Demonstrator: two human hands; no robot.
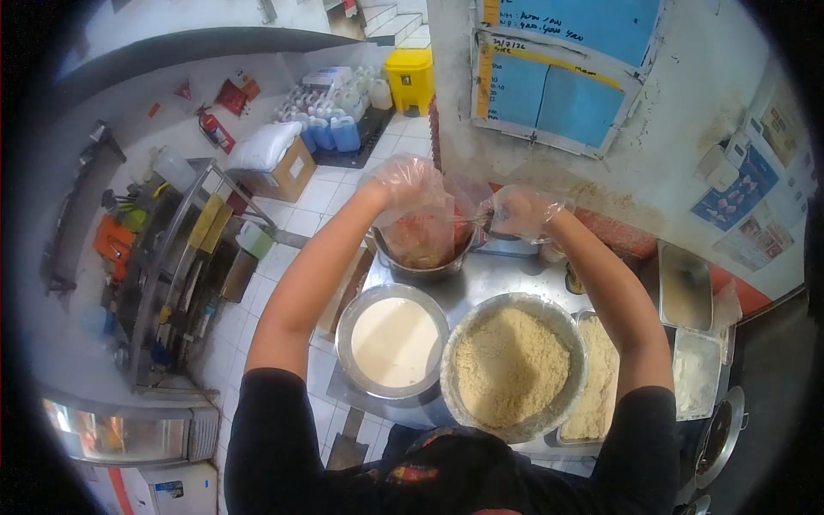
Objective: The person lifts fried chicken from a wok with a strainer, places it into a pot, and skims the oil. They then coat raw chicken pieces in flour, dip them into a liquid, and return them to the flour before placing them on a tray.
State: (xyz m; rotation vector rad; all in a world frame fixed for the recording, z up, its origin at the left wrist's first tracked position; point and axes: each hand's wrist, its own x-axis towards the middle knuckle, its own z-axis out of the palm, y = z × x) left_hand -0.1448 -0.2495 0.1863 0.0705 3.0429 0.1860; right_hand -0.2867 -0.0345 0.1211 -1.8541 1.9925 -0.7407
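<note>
At the far end of the steel table, my left hand [403, 182] in a clear plastic glove is closed at the top of a clear plastic bag [418, 232] with reddish-brown contents. The bag hangs over a dark pot [429, 273]. To its right, my gloved right hand [522, 213] is closed round the handle of a metal utensil [470, 221], whose far end reaches to the bag. Nearer to me stand a bowl of pale liquid batter [395, 337] and a large bowl of crumbly flour [513, 365].
Metal trays [594, 378] of flour lie right of the large bowl. An empty-looking steel container [685, 287] stands against the wall. On the left are a rack [163, 275], a cardboard box [287, 172] and a yellow bin [410, 79].
</note>
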